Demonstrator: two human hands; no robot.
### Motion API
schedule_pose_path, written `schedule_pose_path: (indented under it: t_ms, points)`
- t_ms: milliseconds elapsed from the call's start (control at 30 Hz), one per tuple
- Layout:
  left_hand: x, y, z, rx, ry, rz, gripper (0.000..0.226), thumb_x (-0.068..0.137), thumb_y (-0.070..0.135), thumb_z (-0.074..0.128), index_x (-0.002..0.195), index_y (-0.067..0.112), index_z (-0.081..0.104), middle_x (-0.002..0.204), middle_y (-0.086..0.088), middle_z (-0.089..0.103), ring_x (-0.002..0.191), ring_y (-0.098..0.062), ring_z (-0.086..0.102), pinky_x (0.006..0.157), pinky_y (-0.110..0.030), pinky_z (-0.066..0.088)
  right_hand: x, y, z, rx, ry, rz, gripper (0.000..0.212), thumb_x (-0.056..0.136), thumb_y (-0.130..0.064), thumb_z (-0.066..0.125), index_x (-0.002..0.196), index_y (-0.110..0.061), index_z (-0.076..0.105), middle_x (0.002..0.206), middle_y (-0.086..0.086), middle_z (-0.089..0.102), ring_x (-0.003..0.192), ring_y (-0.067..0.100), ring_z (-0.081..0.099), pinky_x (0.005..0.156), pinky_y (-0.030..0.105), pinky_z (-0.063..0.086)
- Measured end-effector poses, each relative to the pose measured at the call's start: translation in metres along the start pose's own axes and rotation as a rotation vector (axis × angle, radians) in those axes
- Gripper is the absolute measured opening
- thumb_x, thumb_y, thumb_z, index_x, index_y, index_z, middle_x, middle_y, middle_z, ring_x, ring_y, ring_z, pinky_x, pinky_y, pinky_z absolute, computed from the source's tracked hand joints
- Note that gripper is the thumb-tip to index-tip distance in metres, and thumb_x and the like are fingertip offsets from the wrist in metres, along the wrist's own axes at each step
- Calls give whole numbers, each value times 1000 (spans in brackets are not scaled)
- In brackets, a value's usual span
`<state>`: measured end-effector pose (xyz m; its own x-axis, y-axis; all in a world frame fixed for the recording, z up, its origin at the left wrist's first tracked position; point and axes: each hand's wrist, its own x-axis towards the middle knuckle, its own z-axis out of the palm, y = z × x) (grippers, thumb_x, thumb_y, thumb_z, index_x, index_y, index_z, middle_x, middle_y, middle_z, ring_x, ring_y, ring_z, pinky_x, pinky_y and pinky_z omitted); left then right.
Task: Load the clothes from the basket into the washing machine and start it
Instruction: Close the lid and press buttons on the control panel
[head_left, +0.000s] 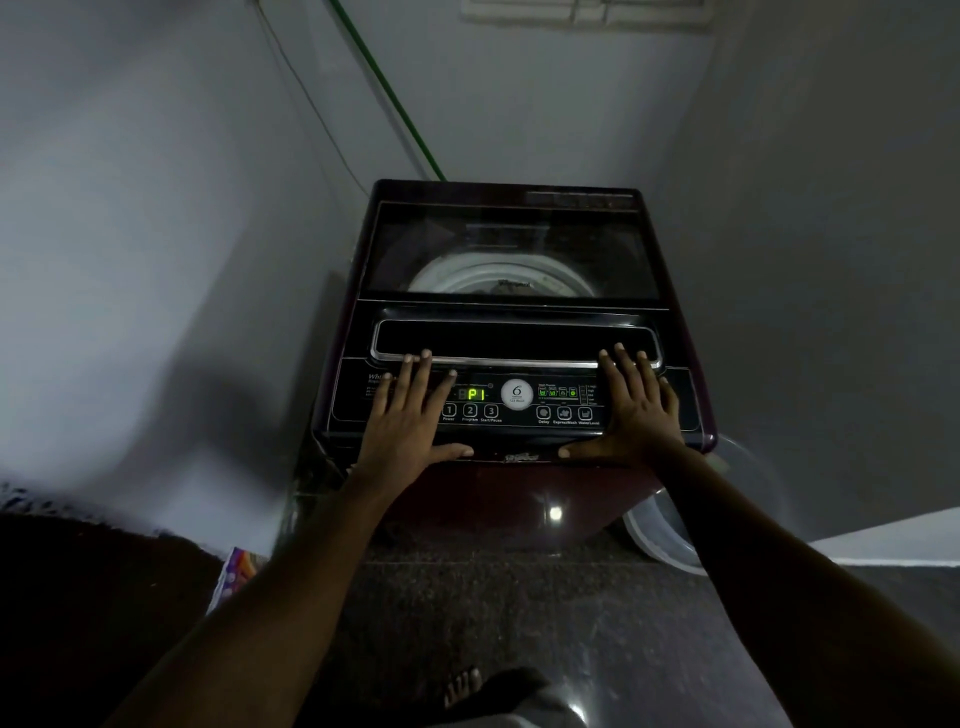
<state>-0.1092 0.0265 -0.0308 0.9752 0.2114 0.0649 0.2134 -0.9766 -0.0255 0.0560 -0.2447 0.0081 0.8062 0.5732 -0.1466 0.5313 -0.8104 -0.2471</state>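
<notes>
A dark maroon top-loading washing machine (519, 483) stands in a corner, its glass lid (509, 249) down; the white drum rim shows through it. The control panel (519, 402) is lit, with a green "P1" on its display (476, 394). My left hand (410, 415) lies flat on the panel's left part, fingers spread, fingertips at the lid handle (514, 340). My right hand (636, 410) lies flat on the panel's right part, fingers spread too. Neither hand holds anything. No clothes are visible outside the machine.
A clear plastic basin (670, 525) leans by the machine's right side on the floor. A colourful packet (236, 571) lies at the wall on the left. A green hose (395, 98) runs down the back wall. My bare foot (462, 686) stands on the dark floor.
</notes>
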Motion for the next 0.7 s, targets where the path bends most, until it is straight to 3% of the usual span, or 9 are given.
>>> schedule_pose_path:
  t_ms: [100,200,700]
  points:
    - [-8,3,7,38,58,76,84,86,81,20,150,29,29,162,-22,13,148,-43,15,114,-63,22,0,0,0,6,8,5,151,32,-96,58,151,-33,-11,161,-8,-14,146,16,-21,118,51,-2]
    - [-11,4,11,44,98,120,71,90,75,17,145,33,36,160,-22,20,146,-46,20,110,-67,25,-1,-1,-1,9,7,6,150,33,-95,59,150,-34,-11,160,-10,-15,145,15,-22,118,51,-2]
    - [-9,2,12,36,130,107,68,88,75,21,138,33,40,156,-21,31,143,-46,28,108,-68,29,0,-1,-1,24,13,5,151,31,-96,58,151,-35,-10,161,-9,-12,146,16,-20,118,53,-1]
